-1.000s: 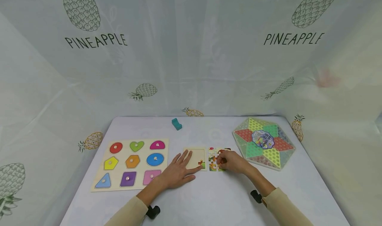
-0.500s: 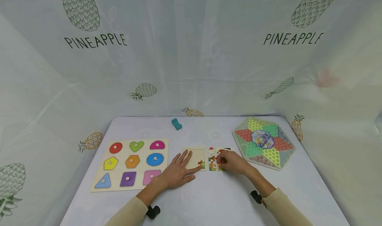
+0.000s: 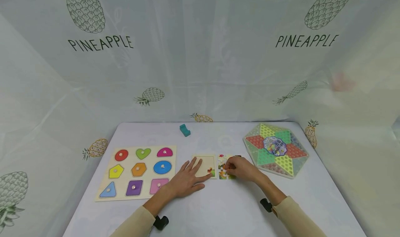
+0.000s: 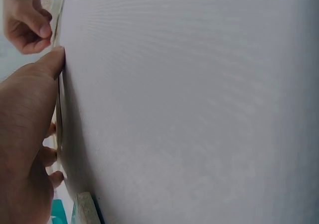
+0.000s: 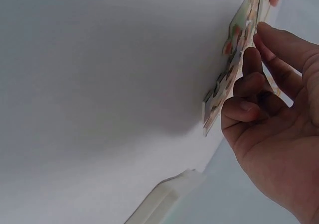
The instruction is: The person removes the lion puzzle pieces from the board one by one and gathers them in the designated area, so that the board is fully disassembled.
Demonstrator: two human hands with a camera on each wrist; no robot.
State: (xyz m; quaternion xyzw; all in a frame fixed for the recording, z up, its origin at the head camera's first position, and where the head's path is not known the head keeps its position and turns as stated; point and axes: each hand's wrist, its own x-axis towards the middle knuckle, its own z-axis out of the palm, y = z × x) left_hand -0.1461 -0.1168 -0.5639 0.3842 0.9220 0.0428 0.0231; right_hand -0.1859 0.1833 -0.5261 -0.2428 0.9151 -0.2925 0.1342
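My left hand (image 3: 185, 182) rests with spread fingers on a small wooden puzzle tray (image 3: 204, 159). One picture piece (image 3: 210, 171) sits in the tray's lower right corner. To the right lies a block of jigsaw pieces (image 3: 222, 167) with a colourful picture. Over this block is my right hand (image 3: 243, 169), its thumb and index finger (image 5: 284, 42) pinched together at a jigsaw piece, mostly hidden by the fingers. The other fingers of that hand are curled in. In the left wrist view, the left thumb (image 4: 52, 62) lies on the tray's edge.
A shape board (image 3: 125, 194) with knobbed coloured pieces lies at the left. At the right is a hexagonal Chinese checkers board (image 3: 266, 157). A small teal block (image 3: 185, 130) stands near the back edge of the white table (image 3: 206, 212).
My right hand has shifted slightly left over the jigsaw pieces, covering a different part of the block. The left hand stays put on the tray.
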